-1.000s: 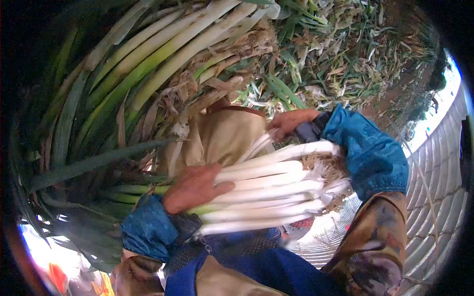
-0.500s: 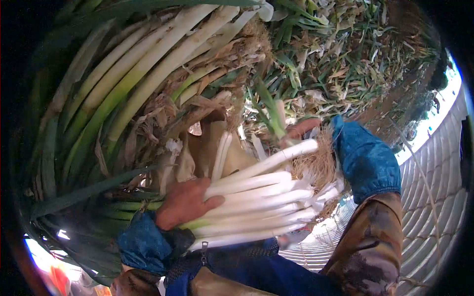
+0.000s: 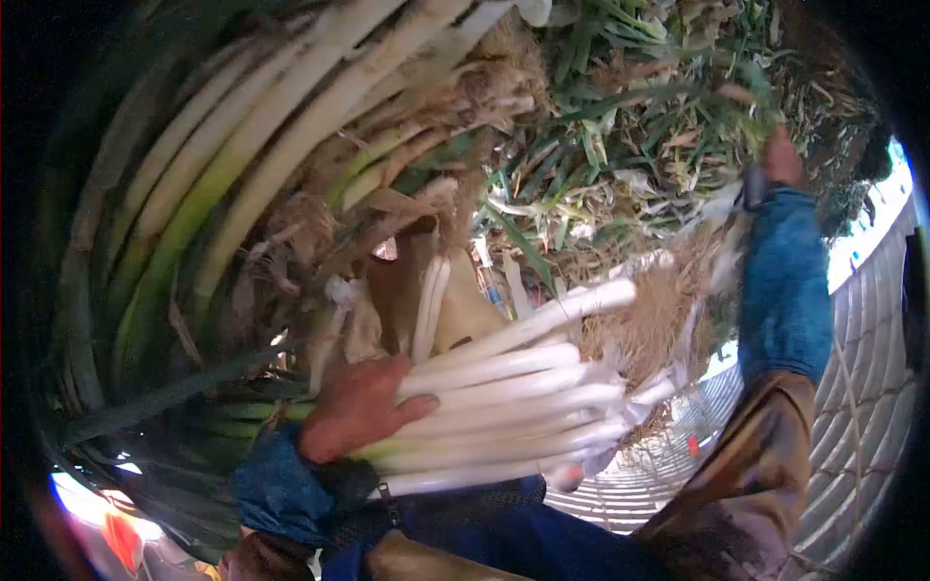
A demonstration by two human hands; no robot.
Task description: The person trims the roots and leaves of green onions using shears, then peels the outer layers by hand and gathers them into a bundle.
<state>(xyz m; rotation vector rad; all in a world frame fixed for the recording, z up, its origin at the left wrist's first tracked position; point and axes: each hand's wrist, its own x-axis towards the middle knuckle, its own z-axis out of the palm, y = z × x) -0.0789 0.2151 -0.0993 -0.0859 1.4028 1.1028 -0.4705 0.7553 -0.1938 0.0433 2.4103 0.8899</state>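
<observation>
My left hand (image 3: pixel 363 407) lies closed over a bundle of large green onions (image 3: pixel 523 397) in front of my lap, gripping it near where the white stems turn green. The root ends (image 3: pixel 649 320) point right, shaggy and brown. My right hand (image 3: pixel 783 160) is stretched out far to the upper right, over scattered leaf trimmings and well apart from the bundle. It is smeared by motion, with bits of green leaf close to its fingertips; I cannot tell whether it holds any. Blue sleeve covers reach up to both wrists.
A heap of untrimmed green onions (image 3: pixel 232 184) with dry outer skins rises on the left. Peeled leaves and trimmings (image 3: pixel 620 145) cover the ground ahead. A ribbed, pale curved surface (image 3: pixel 852 416) runs along the right side.
My right hand has swung from the bundle's root ends away to the upper right. The leafy piece that stood beside it there is gone from that spot. My left hand stays on the bundle.
</observation>
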